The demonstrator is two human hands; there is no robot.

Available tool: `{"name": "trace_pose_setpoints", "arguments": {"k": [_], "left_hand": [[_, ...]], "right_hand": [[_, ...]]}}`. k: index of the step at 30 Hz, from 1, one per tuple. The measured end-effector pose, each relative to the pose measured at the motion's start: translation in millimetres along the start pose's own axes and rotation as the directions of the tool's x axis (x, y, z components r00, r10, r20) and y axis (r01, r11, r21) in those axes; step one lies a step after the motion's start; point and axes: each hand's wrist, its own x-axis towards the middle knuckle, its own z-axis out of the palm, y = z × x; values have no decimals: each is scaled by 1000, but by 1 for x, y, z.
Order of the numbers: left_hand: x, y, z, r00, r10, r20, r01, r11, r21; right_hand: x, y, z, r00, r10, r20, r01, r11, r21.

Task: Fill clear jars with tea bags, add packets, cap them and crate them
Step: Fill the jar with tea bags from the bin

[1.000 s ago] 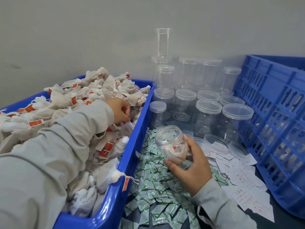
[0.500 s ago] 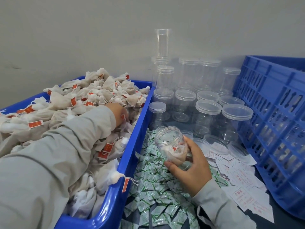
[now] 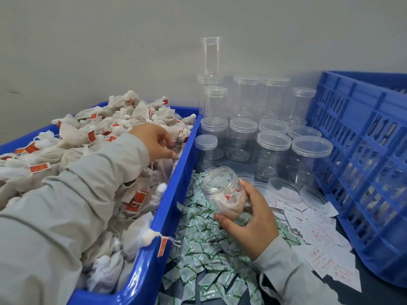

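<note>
An uncapped clear jar (image 3: 222,192) sat tilted in the right hand (image 3: 251,223), its mouth turned up and to the left and a few tea bags already inside; the fingers wrapped its lower half, holding it just above a drift of green-and-white packets (image 3: 204,249) spread over the near tabletop. To the left, the left hand (image 3: 157,140) reached into the blue bin (image 3: 174,194) heaped with white tea bags (image 3: 105,128) bearing red tags, its fingers loosely curled over the pile near the bin's right wall; whether they had closed on a bag could not be told. One tea bag hung over the bin's near right rim, its red tag dangling outside. Beyond the held jar stood a cluster of capped empty jars (image 3: 273,155) against the far wall, some stacked, with a tall narrow tube on top. Loose clear lids (image 3: 284,186) lay just right of the jar, beside scattered white slips (image 3: 317,238) printed in red. A blue slotted crate (image 3: 363,161) filled the right side.
</note>
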Motion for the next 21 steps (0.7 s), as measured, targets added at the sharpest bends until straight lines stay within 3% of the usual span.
{"name": "trace_pose_setpoints", "arguments": {"k": [3,6,13,17,19,21], "left_hand": [[-4,0,4,984,-63,164,22,971,239],[-2,-2,5,968,-75,239,-41,894,446],[0,-5,6,972,-53,229,-44,915,401],[4,-5,1,1000,-31,-3,31,971,238],[3,-3,-4,987,-40,-153,42,999,10],[-3,7,-8,974,-75,-212,9,955,-298]], "right_hand": [[0,-1,1,1000,9,1,-9,1000,3],[0,-1,0,1000,9,-2,-9,1000,0],[0,-1,0,1000,8,8,-8,1000,-28],[0,-3,0,1000,9,-5,-9,1000,-15],[0,-3,0,1000,14,1,-14,1000,-6],[-1,-2,0,1000,16,16,-16,1000,-7]]}}
